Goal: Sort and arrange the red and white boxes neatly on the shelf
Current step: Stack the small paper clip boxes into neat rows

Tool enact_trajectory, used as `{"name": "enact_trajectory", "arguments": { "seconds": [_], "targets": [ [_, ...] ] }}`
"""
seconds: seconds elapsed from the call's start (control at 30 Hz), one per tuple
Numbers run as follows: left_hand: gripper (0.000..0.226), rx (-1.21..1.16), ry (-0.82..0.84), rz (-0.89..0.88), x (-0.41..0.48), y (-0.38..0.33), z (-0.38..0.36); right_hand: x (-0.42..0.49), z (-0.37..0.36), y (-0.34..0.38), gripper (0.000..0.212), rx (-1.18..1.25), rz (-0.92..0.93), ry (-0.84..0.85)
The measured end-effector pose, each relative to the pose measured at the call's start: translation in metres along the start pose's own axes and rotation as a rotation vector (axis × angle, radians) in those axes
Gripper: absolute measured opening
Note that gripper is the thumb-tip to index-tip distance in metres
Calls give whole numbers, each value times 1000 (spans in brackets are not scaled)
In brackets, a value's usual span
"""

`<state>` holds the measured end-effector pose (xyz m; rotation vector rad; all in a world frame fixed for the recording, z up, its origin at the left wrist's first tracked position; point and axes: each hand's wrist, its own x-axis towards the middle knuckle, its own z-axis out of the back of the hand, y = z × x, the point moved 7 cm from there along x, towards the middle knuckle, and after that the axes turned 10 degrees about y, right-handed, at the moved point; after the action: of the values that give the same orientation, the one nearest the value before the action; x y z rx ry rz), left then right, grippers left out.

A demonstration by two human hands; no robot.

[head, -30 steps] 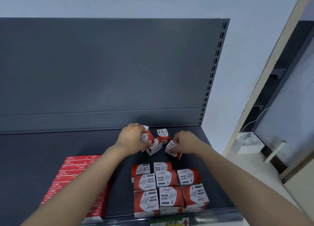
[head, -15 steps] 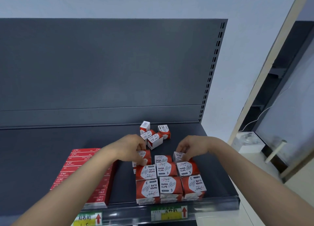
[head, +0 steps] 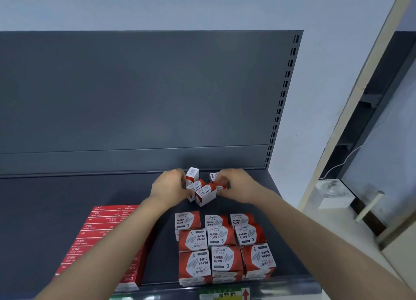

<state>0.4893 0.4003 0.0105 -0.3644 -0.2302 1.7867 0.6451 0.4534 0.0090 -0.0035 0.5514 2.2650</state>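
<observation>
Left hand, right hand, both gripping loose boxes clustered between them

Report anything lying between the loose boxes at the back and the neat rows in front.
Nothing visible does. Only a bare strip of shelf separates the loose boxes from the neat rows. Left hand and right hand are at the pile.

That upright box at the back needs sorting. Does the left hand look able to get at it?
Probably yes: the left hand is right beside the upright box, whose top shows clear above the loose boxes.
</observation>
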Motion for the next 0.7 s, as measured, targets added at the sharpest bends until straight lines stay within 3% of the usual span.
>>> {"name": "enact_trajectory", "arguments": {
  "seconds": [0.13, 0.37, 0.5, 0.7],
  "targets": [
    [38, 7, 44, 23, 13, -1, -15, 19, -10, 20, 31, -79, 95, -5],
    [21, -100, 52, -37, 22, 6, -24, 29, -16, 25, 37, -222, 171, 72],
    [39, 5, 81, -37, 23, 16, -19, 30, -16, 23, 35, -328, 198, 113],
    [24, 256, 100, -109, 15, 23, -17, 28, -20, 24, 33, -399, 245, 124]
  ]
}}
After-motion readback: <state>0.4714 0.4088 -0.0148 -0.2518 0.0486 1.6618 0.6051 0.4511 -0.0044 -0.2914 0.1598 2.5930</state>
